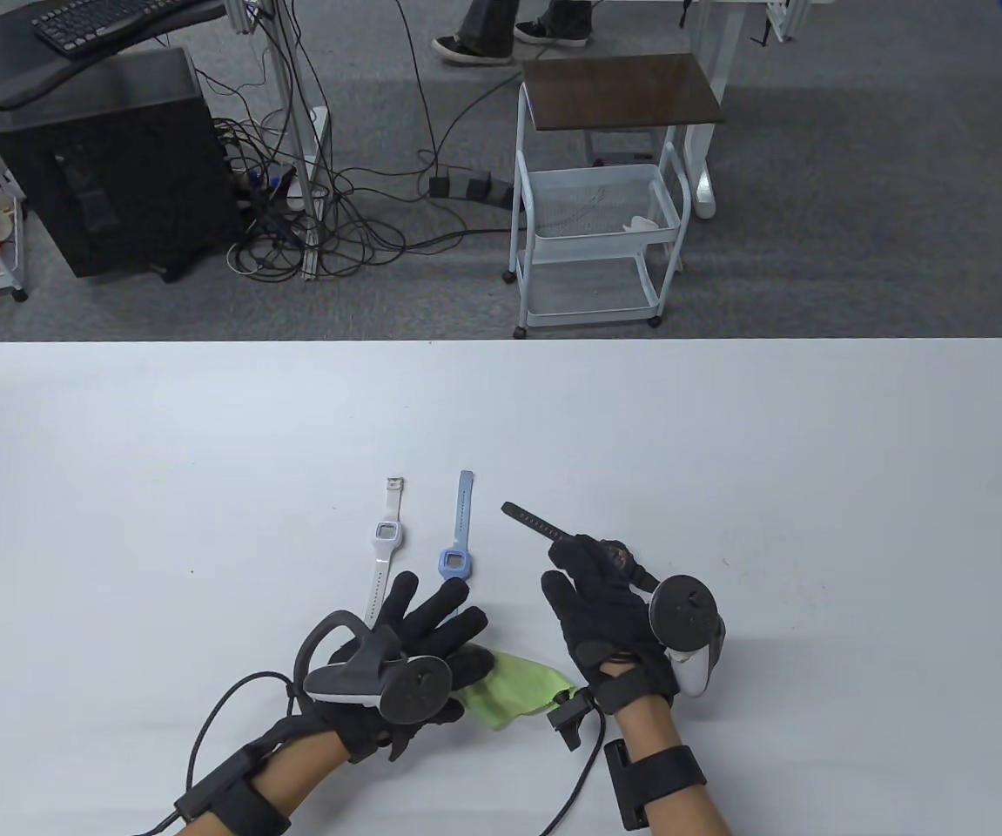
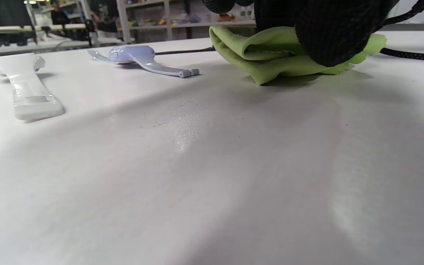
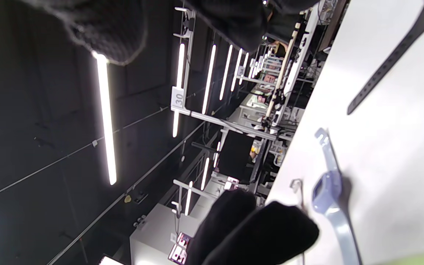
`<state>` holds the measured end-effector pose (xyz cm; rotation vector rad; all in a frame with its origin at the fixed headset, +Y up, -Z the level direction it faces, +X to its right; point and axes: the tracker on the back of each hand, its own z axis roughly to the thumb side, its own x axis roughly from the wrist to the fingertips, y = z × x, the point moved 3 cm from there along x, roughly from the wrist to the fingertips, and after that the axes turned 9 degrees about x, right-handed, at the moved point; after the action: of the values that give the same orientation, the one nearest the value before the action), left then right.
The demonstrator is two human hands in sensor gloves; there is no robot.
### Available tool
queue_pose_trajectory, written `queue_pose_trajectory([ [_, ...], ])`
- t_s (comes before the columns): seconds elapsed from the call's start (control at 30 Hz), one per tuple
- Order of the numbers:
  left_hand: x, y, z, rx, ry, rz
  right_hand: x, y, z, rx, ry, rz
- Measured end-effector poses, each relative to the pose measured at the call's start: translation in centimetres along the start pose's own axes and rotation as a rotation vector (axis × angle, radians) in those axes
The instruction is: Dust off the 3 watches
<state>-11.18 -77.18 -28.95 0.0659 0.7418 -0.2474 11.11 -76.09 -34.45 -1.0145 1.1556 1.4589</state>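
A white watch (image 1: 385, 544), a light blue watch (image 1: 454, 547) and a black watch (image 1: 544, 529) (strap dotted with holes) lie on the white table (image 1: 727, 453), near a green cloth (image 1: 514, 688).

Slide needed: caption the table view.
Right hand grips black watch; left hand rests on green cloth.

Even overhead light, soft shadows, blurred fingers

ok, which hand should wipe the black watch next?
Left, probably. The left hand already rests on the green cloth, fingers spread. The right hand grips the black watch, so it can likely hold it steady for wiping.
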Motion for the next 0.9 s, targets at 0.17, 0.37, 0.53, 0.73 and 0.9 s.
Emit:
queue_pose_trajectory([
  [0.17,0.3,-0.3,0.0,0.0,0.024,0.01,0.0,0.1,0.0,-0.003,0.001,0.002],
  [0.37,0.4,-0.3,-0.2,-0.066,0.04,0.018,0.0,0.1,0.0,-0.005,0.002,0.005],
  [0.53,0.3,-0.2,-0.7,-0.131,0.06,0.031,0.0,0.2,-0.1,-0.009,0.005,0.008],
  [0.73,-0.2,0.3,-1.6,-0.268,0.077,0.075,0.0,0.2,-0.1,-0.009,0.009,0.012],
  [0.9,-0.9,1.1,-2.5,-0.374,0.099,0.109,0.0,0.1,-0.1,0.0,0.012,0.007],
])
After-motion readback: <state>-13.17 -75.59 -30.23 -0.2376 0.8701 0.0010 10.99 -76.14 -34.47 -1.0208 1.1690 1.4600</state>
